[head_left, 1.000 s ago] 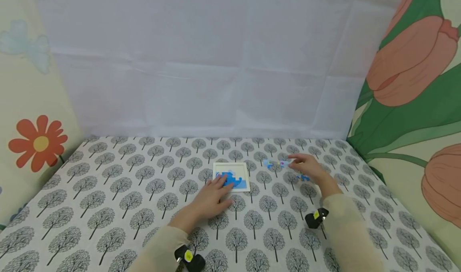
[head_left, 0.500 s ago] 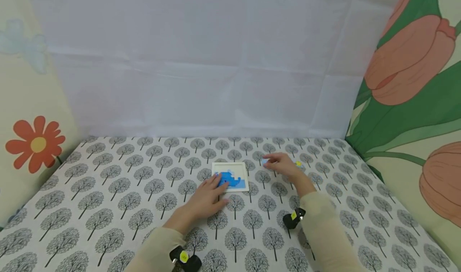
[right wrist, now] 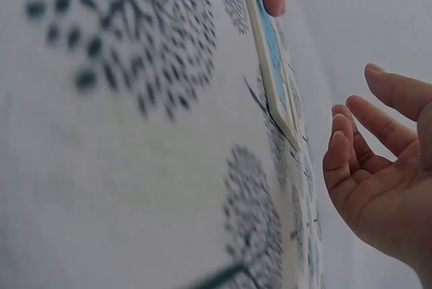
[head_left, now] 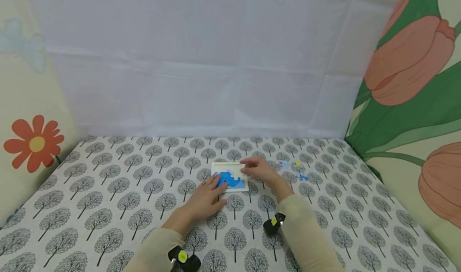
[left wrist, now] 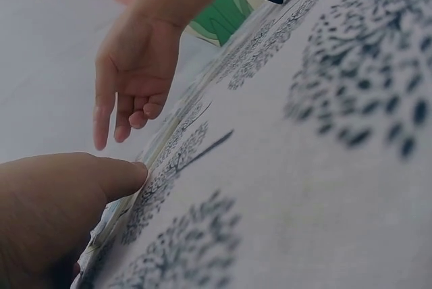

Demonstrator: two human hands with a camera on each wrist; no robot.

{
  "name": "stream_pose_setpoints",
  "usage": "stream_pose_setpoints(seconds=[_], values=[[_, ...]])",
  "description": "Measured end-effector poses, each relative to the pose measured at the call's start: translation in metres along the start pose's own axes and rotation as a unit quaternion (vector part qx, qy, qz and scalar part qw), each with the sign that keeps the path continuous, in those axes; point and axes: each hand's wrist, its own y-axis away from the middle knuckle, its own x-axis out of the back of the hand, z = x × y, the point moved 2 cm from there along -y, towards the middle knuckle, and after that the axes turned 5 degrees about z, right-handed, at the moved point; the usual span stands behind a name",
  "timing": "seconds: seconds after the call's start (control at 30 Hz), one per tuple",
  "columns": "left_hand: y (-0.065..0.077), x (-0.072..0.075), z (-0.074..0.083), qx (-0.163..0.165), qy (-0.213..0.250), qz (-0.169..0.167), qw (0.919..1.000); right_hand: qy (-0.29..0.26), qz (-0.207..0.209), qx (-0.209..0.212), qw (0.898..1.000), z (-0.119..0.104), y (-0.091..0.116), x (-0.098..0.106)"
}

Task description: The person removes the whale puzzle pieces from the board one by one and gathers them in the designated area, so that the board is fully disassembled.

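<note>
A small white-framed tray puzzle (head_left: 217, 167) lies on the table, with a blue animal picture (head_left: 232, 181) across its lower part. My left hand (head_left: 204, 197) rests on the puzzle's lower left, fingers stretched over the picture. At the frame's upper right corner hovers my right hand (head_left: 264, 172), thumb and fingers bent but apart. The right wrist view shows no piece between the digits of that hand (right wrist: 388, 161). To the right lie loose puzzle pieces: a pale blue and pink one (head_left: 283, 164), a yellow one (head_left: 298, 164) and a blue one (head_left: 301, 177).
A white cloth printed with dark trees (head_left: 144, 196) covers the table. Behind it hangs a white sheet (head_left: 201, 71). Painted walls stand at both sides, with a red flower (head_left: 36, 144) on the left and tulips (head_left: 405, 65) on the right.
My right hand has moved left from the loose pieces to the frame's upper right corner. The leftmost pale piece no longer shows at its place. My left hand stays on the puzzle.
</note>
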Motion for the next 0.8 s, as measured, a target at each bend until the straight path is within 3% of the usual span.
stream_pose_setpoints(seconds=[0.37, 0.67, 0.8], values=[[0.002, 0.001, 0.001, 0.003, 0.007, -0.005, 1.0, -0.046, -0.006, -0.015, 0.999, 0.001, -0.003, -0.023], [0.002, 0.0, 0.0, 0.002, -0.001, -0.005, 1.0, -0.01, 0.003, -0.015, 1.0, 0.008, -0.005, -0.029], [0.002, -0.001, -0.001, -0.001, -0.001, -0.003, 1.0, 0.03, 0.007, -0.021, 0.999, 0.009, -0.005, -0.03]])
